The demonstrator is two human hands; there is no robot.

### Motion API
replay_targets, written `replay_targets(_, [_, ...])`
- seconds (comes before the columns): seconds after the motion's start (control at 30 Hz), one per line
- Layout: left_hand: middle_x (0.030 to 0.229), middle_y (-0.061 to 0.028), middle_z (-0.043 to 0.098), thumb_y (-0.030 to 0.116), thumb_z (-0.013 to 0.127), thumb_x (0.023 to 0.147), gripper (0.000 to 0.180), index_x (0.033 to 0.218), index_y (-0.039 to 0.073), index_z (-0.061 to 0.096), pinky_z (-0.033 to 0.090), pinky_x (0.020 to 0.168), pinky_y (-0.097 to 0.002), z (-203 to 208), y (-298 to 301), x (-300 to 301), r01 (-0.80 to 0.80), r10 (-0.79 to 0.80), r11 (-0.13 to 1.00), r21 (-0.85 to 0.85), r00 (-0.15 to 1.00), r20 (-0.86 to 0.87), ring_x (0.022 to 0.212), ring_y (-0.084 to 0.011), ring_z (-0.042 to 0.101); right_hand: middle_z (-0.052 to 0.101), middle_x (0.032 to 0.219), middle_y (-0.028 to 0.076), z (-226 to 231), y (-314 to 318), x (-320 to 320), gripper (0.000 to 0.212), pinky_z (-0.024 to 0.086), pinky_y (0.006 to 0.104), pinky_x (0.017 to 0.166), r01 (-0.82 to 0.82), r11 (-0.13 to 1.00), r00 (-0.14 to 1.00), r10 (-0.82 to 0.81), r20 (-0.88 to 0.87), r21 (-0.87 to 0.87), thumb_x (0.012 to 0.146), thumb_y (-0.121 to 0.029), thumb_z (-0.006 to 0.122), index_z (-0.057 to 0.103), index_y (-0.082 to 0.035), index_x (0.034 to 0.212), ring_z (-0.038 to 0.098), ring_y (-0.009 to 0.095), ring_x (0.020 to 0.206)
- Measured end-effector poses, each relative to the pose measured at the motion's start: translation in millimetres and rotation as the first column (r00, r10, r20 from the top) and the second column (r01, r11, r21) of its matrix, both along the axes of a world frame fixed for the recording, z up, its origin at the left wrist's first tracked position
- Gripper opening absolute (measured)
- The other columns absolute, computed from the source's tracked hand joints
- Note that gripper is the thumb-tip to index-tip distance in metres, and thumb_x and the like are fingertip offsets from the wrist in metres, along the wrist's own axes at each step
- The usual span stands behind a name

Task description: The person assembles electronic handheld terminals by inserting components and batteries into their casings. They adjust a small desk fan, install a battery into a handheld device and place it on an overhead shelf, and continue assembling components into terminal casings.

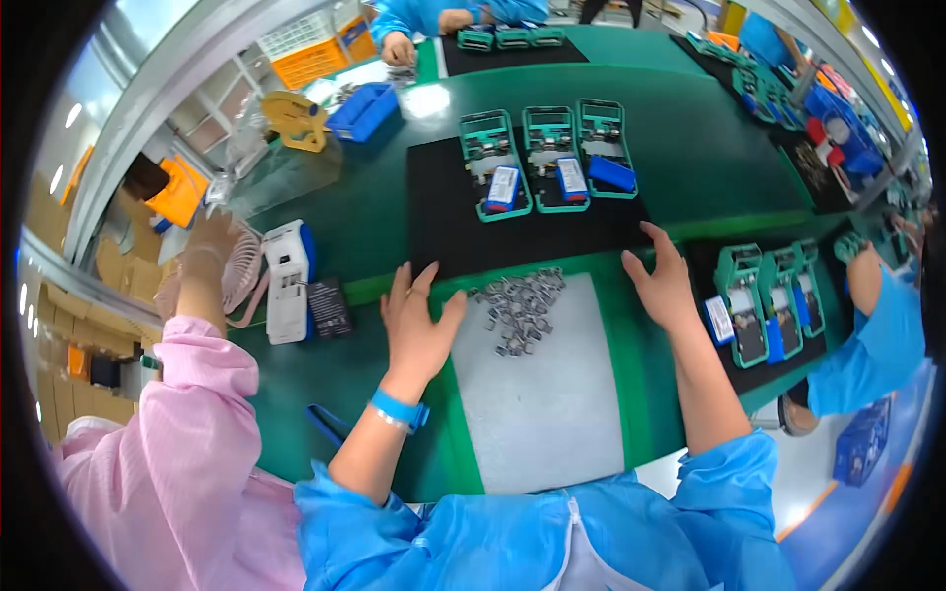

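Note:
My left hand (414, 325), with a blue band at its wrist, hovers or rests at the left of a pile of small silvery metal parts (519, 307); its fingers are spread and it holds nothing. The pile lies at the far end of a white sheet (542, 414). To the right of the sheet is my right hand (665, 286), also open, fingers apart and pointing at the black mat (434, 217). Three teal device housings (490, 148) stand side by side on that mat. Each has a blue battery pack (503, 187) at its lower part, two with white labels.
At left, a person in a pink sleeve (197, 424) reaches past a pink fan (241, 266) and a white device (287, 281). A blue bin (363, 111) and yellow tape dispenser (296, 120) stand beyond. More teal housings (744, 305) are at right, near a co-worker's blue sleeve (877, 340).

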State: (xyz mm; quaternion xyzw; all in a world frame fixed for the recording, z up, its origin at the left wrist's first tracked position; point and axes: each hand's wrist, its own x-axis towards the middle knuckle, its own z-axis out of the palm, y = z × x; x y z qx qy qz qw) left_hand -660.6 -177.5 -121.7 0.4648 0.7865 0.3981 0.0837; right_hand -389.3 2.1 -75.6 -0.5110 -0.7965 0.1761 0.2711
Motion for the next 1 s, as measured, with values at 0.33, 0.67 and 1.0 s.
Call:
replay_targets(0.33, [0.151,-0.0261,0.033,0.02,0.068,0.084,0.063,0.142,0.007,0.046,0.022,0.116,-0.0492,12.9,-17.5,13.6,0.138,-0.129,0.971,0.193,0.99,-0.055,0.143,-0.0421,0.027,0.064,0.094,0.008,-27.1,-86.0,-5.6,0.012,0.044,0.0395,0.084,-0.329,0.915,0.918,0.368,-0.151,0.232,0.082,-0.005,0.068,0.067,-0.007,0.093,0.06,0.029,0.095])
replay_targets(0.67, [0.147,-0.0262,0.039,0.021,0.068,0.083,0.06,0.139,0.007,0.049,0.027,0.114,-0.0477,21.7,97.7,15.3,0.342,-0.267,0.921,0.185,0.902,-0.338,0.138,-0.0438,0.035,0.062,0.09,0.008,-30.1,-88.8,-51.1,0.014,0.045,0.0408,0.077,-0.472,0.862,0.879,0.447,0.164,0.184,0.077,-0.014,0.074,0.065,-0.008,0.087,0.06,0.028,0.086])
replay_targets(1.0, [0.132,-0.0204,0.044,0.017,0.079,0.076,0.055,0.127,0.011,0.059,0.04,0.105,-0.0443,13.2,120.0,2.5,0.44,-0.415,0.881,0.173,0.895,-0.162,0.124,-0.0402,0.046,0.062,0.072,0.006,-26.6,-91.8,-47.9,0.008,0.045,0.0417,0.069,-0.231,0.971,0.973,0.23,0.02,0.063,0.078,-0.01,0.07,0.064,-0.007,0.075,0.06,0.027,0.071])
